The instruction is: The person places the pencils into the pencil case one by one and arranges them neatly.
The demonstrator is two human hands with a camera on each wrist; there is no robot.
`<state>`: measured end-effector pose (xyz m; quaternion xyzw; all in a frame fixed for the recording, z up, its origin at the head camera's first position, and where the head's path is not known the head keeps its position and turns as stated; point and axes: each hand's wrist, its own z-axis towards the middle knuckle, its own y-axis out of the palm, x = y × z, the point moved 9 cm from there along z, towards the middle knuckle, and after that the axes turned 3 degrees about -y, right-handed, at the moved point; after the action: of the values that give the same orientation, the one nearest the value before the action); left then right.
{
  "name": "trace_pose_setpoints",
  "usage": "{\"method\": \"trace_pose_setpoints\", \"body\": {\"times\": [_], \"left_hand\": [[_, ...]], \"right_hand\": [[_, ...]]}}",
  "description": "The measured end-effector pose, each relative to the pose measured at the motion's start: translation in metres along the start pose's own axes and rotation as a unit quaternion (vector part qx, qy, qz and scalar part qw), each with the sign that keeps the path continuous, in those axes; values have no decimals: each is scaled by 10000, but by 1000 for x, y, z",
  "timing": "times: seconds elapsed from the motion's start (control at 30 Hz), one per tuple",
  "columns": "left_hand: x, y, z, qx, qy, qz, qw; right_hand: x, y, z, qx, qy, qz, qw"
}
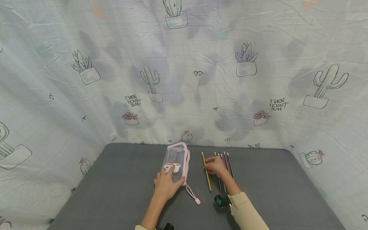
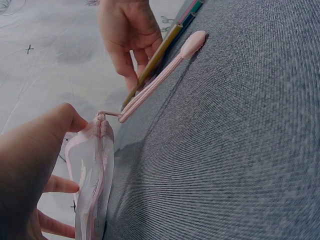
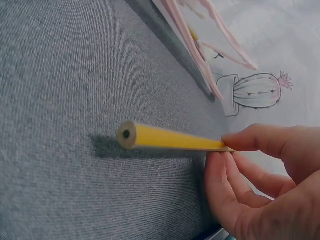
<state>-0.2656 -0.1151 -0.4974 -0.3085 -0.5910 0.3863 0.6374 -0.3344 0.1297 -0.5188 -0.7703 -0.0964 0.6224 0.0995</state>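
A clear pencil case with pink trim and stickers lies on the grey table. My left hand rests on its upper face with spread fingers, the thumb near the zip corner. In the left wrist view the thumb touches the pink-edged case, whose pink strap sticks out. My right hand pinches a yellow pencil between thumb and fingertips, to the right of the case. Its flat end with a dark core faces the right wrist camera, the pencil slightly above the cloth. Pencils show faintly inside the case.
Several dark pencils with white ends lie side by side beneath and right of my right hand. A cactus-print curtain rises behind the grey table and along its sides.
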Motion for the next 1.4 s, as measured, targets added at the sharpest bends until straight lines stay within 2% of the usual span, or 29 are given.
{"method": "trace_pose_setpoints", "body": {"times": [0.27,0.57,1.23,1.4], "left_hand": [[0,0,0,-2,10,1,10000],[0,0,0,-33,-8,-28,10000],[-1,2,1,-109,-67,-20,9999],[-2,3,2,-164,-121,-48,9998]], "right_hand": [[0,1,-4,-42,108,248,9996],[-4,2,-5,-82,14,461,9989],[-26,18,-4,-76,-296,332,9990],[-28,23,-2,-4,-370,463,9982]]}}
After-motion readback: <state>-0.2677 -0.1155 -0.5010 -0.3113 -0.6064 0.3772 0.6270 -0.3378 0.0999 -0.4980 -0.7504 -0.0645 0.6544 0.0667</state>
